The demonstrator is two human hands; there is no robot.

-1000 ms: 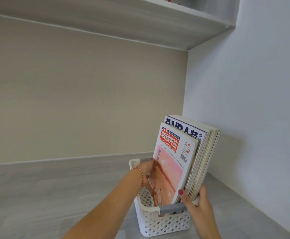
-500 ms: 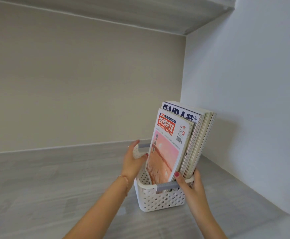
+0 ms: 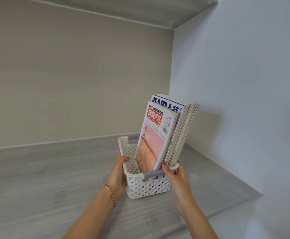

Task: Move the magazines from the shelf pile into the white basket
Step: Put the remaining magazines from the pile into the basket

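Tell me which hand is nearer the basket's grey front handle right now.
Right. The right hand grips the basket rim right beside the grey handle; the left hand holds the far left rim.

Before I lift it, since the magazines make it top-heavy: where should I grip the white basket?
Grip the white basket by its two long rims, one hand from each side. The magazines stand tall and lean right, so flanking hands steady them.

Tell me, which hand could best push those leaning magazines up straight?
The left hand, probably. It grips the white basket rim on the open side, right beside the front magazine cover. The right hand sits at the corner under the stack's edges.
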